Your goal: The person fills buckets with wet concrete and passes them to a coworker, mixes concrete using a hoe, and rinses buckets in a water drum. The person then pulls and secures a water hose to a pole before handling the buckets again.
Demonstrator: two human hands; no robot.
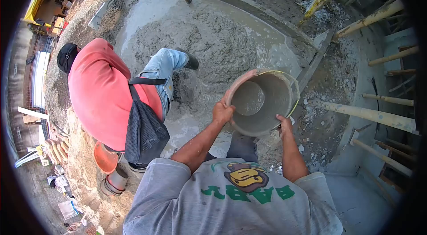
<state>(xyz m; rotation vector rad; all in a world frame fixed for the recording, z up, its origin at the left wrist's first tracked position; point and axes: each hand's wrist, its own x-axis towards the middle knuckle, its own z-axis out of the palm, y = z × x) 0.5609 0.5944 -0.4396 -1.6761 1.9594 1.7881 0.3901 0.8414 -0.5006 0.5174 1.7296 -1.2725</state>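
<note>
A cement-smeared bucket [278,97] with a yellowish wire handle is tilted in front of me, its mouth facing up toward the camera. Its inside is coated grey, and a little wet residue shows at the bottom. My left hand [223,112] grips the rim on the left side. On the lower right, my right hand [284,124] holds the rim with the thumb over the edge. Beyond the bucket spreads a bed of wet grey concrete [200,39], lumpy in the middle and watery toward its edges.
A co-worker [106,97] in a pink top bends at my left, one boot in the mix. An orange bucket [106,158] and a grey bucket [117,180] stand behind them on sand. A concrete curb [249,6] borders the mix; wooden poles [364,115] jut in at right.
</note>
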